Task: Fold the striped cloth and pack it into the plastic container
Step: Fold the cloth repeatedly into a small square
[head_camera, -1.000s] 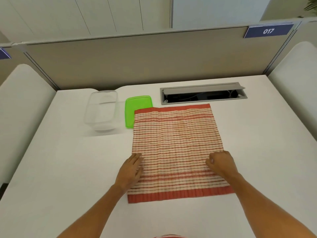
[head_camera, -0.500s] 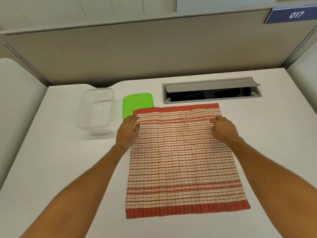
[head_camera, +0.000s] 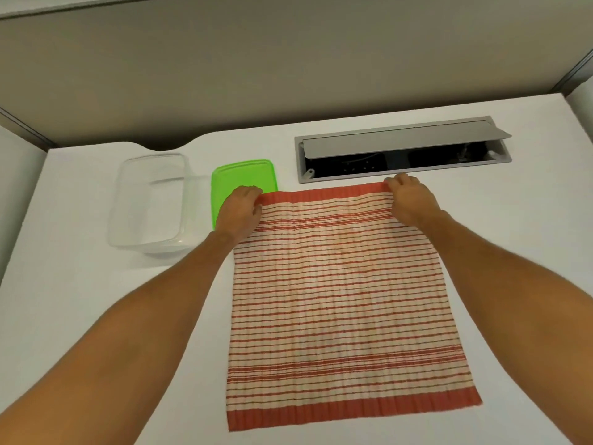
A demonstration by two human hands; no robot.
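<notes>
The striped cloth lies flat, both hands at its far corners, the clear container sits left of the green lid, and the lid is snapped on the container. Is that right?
Not quite. In the head view the green lid is off, lying flat on the table between the clear container and the striped cloth. The rest holds: the left hand and right hand are at the cloth's far corners.

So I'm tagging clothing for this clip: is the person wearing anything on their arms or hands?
Nothing that shows. The left hand and right hand are bare, with no gloves, rings or watch visible. Both forearms are uncovered right to the bottom of the picture, so no sleeve shows.
</notes>
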